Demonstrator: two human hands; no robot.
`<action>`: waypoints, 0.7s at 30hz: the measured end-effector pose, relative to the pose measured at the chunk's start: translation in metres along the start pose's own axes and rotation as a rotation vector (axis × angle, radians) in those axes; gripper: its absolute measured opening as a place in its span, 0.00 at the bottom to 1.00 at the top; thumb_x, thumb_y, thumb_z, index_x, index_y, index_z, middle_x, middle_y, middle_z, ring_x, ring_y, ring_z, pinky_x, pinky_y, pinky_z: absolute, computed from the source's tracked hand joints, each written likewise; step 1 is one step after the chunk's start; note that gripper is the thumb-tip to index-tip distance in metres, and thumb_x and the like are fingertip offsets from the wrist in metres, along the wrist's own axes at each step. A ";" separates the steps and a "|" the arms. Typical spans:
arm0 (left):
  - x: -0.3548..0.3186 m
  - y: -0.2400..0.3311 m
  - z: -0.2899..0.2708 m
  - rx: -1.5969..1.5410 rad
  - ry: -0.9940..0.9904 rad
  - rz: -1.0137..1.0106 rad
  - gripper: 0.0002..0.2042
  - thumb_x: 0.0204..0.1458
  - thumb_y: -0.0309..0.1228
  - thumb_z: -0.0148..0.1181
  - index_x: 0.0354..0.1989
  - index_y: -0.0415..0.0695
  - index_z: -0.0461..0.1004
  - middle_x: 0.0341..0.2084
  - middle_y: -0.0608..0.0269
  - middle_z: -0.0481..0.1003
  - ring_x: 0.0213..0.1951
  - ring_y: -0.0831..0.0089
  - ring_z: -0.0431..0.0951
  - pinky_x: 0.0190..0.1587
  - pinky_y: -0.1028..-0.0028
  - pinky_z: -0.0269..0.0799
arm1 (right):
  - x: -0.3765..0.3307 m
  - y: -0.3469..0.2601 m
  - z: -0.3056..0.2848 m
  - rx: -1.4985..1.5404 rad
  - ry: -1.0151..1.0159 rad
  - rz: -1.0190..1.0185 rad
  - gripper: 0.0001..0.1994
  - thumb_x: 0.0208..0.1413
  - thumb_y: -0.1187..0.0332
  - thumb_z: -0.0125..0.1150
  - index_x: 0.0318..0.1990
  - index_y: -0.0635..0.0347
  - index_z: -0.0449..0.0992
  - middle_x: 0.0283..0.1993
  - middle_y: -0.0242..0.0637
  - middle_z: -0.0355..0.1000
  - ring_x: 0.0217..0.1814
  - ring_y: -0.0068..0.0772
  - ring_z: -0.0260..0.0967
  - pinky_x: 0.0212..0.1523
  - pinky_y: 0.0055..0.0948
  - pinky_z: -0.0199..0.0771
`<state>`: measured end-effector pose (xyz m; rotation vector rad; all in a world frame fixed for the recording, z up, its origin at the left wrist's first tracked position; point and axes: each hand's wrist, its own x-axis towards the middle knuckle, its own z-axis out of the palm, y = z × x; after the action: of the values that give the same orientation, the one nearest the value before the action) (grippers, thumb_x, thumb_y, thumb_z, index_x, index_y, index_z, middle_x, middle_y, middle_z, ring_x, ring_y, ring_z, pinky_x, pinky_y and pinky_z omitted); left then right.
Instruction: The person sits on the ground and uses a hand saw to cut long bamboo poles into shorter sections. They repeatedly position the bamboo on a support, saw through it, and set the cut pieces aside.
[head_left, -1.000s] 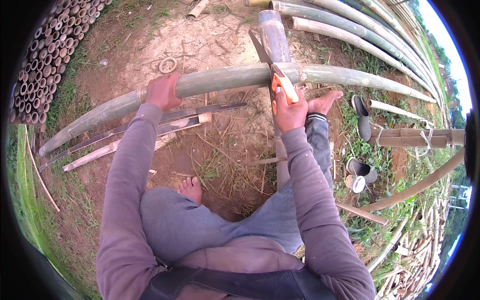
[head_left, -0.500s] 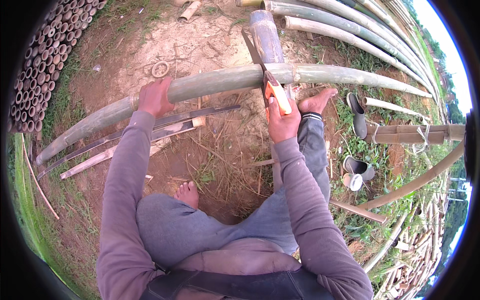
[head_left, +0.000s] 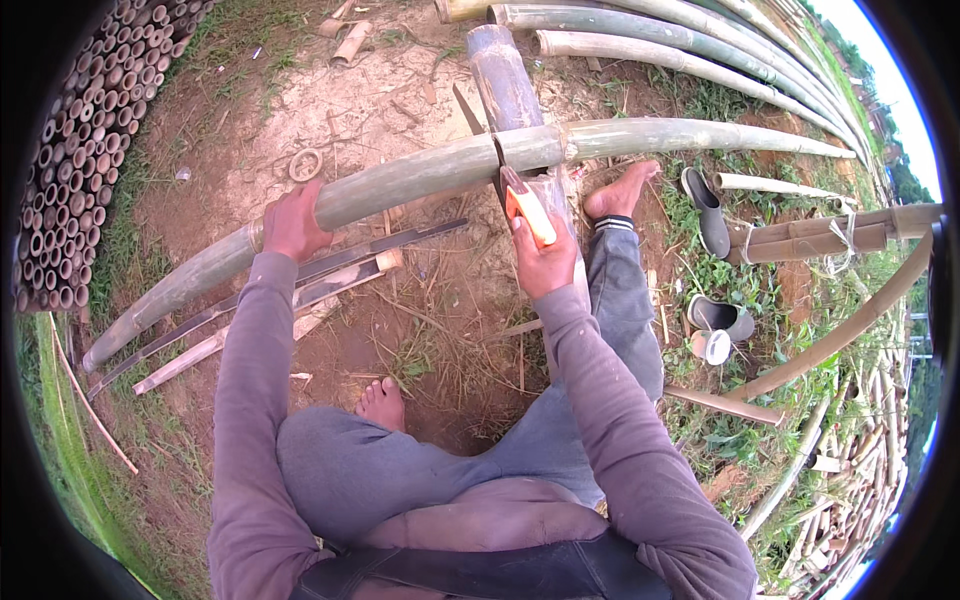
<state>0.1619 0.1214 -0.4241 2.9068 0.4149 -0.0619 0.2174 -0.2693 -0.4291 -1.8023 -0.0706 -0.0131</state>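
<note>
A long greenish bamboo pole (head_left: 430,172) lies crosswise in front of me, resting over a thick grey-brown bamboo post (head_left: 503,82) that runs away from me. Left of that crossing, my left hand (head_left: 293,224) is closed over the pole, with its fingers partly hidden behind it. My right hand (head_left: 546,262) grips the orange handle of a handsaw (head_left: 528,212). The saw's blade crosses the pole just left of a node, and its tip shows beyond the far side. How deep the blade sits is hard to make out.
Split bamboo strips (head_left: 330,275) lie below the pole, near a cut bamboo ring (head_left: 305,164). Stacked bamboo ends (head_left: 90,150) fill the far left; long poles (head_left: 640,48) lie at the far right. My bare foot (head_left: 622,190) is close to the saw. Dark shoes (head_left: 708,212) lie right.
My right hand has drawn the saw back toward me, so less blade shows past the pole. My left hand keeps its hold. The whole view has shifted slightly.
</note>
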 end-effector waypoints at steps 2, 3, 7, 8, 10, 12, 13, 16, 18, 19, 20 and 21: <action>-0.003 -0.003 -0.002 0.020 0.024 0.008 0.40 0.38 0.38 0.80 0.64 0.51 0.71 0.52 0.53 0.79 0.55 0.51 0.79 0.60 0.52 0.70 | -0.045 0.009 -0.026 -0.086 0.023 -0.098 0.08 0.64 0.71 0.70 0.43 0.65 0.79 0.30 0.35 0.76 0.29 0.23 0.70 0.31 0.29 0.71; -0.005 -0.004 -0.002 0.011 0.027 0.011 0.40 0.38 0.38 0.80 0.64 0.51 0.71 0.52 0.53 0.79 0.55 0.51 0.80 0.60 0.52 0.70 | -0.078 0.011 -0.046 -0.001 0.036 -0.148 0.08 0.64 0.71 0.70 0.44 0.66 0.80 0.31 0.33 0.76 0.31 0.23 0.73 0.32 0.28 0.72; -0.012 -0.004 0.001 -0.017 0.056 0.044 0.38 0.36 0.37 0.79 0.61 0.50 0.72 0.49 0.53 0.80 0.53 0.50 0.80 0.58 0.53 0.72 | -0.152 -0.012 -0.146 -0.227 0.078 -0.184 0.12 0.62 0.69 0.72 0.47 0.66 0.79 0.38 0.39 0.78 0.33 0.31 0.77 0.33 0.34 0.75; -0.015 -0.003 0.000 -0.021 0.042 0.043 0.37 0.36 0.36 0.79 0.60 0.50 0.73 0.48 0.53 0.81 0.52 0.50 0.81 0.57 0.53 0.73 | -0.159 -0.023 -0.162 -0.429 0.120 -0.374 0.13 0.61 0.69 0.73 0.47 0.65 0.79 0.38 0.40 0.78 0.33 0.35 0.77 0.33 0.35 0.76; -0.023 0.001 -0.004 -0.055 0.085 0.079 0.36 0.35 0.35 0.79 0.59 0.50 0.73 0.46 0.52 0.81 0.51 0.49 0.81 0.55 0.53 0.74 | -0.160 -0.039 -0.186 -0.605 0.189 -0.488 0.14 0.59 0.68 0.75 0.47 0.64 0.78 0.37 0.43 0.77 0.32 0.41 0.78 0.33 0.37 0.76; -0.037 0.007 -0.013 -0.030 0.104 0.107 0.36 0.35 0.35 0.79 0.58 0.50 0.73 0.45 0.51 0.81 0.49 0.48 0.81 0.54 0.53 0.75 | -0.145 -0.035 -0.202 -0.629 0.335 -0.549 0.16 0.58 0.69 0.75 0.49 0.65 0.77 0.37 0.45 0.77 0.33 0.47 0.78 0.34 0.40 0.77; -0.046 0.011 -0.018 -0.024 0.127 0.117 0.36 0.34 0.35 0.79 0.58 0.50 0.73 0.44 0.51 0.81 0.48 0.47 0.82 0.53 0.53 0.76 | -0.138 -0.023 -0.209 -0.591 0.408 -0.370 0.18 0.58 0.70 0.74 0.52 0.65 0.76 0.37 0.46 0.78 0.34 0.50 0.79 0.35 0.41 0.78; -0.079 0.022 -0.032 0.038 0.099 0.141 0.36 0.34 0.35 0.79 0.58 0.49 0.73 0.43 0.51 0.81 0.48 0.47 0.82 0.54 0.53 0.76 | -0.096 0.046 -0.243 -0.907 0.538 -0.295 0.18 0.60 0.66 0.71 0.54 0.61 0.76 0.42 0.49 0.79 0.40 0.56 0.80 0.41 0.47 0.80; -0.101 0.029 -0.035 -0.036 0.089 0.175 0.37 0.34 0.35 0.79 0.59 0.48 0.73 0.45 0.51 0.81 0.51 0.48 0.81 0.56 0.52 0.74 | -0.075 0.092 -0.267 -1.064 0.531 -0.071 0.17 0.61 0.62 0.69 0.53 0.58 0.75 0.44 0.50 0.78 0.44 0.58 0.79 0.43 0.50 0.79; -0.114 0.031 -0.034 -0.024 0.094 0.180 0.38 0.33 0.35 0.79 0.59 0.48 0.73 0.47 0.51 0.81 0.52 0.48 0.80 0.57 0.52 0.73 | -0.070 0.106 -0.278 -1.100 0.363 0.077 0.17 0.60 0.62 0.69 0.52 0.58 0.75 0.47 0.51 0.77 0.48 0.58 0.78 0.46 0.51 0.79; -0.127 0.031 -0.033 -0.011 0.075 0.150 0.38 0.33 0.35 0.79 0.60 0.47 0.73 0.48 0.51 0.80 0.52 0.48 0.80 0.57 0.52 0.73 | -0.065 0.112 -0.284 -1.131 0.218 0.074 0.17 0.59 0.63 0.69 0.51 0.59 0.74 0.50 0.51 0.76 0.51 0.59 0.78 0.49 0.52 0.79; -0.139 0.030 -0.031 -0.018 0.078 0.166 0.39 0.33 0.35 0.80 0.60 0.48 0.73 0.50 0.52 0.80 0.54 0.49 0.79 0.59 0.52 0.72 | -0.060 0.109 -0.291 -1.245 0.159 0.208 0.16 0.59 0.63 0.69 0.50 0.58 0.74 0.52 0.51 0.76 0.54 0.59 0.76 0.51 0.53 0.78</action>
<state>0.0369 0.0620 -0.3787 2.9210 0.1839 0.0805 0.1717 -0.5794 -0.4704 -3.0332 0.3076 -0.0626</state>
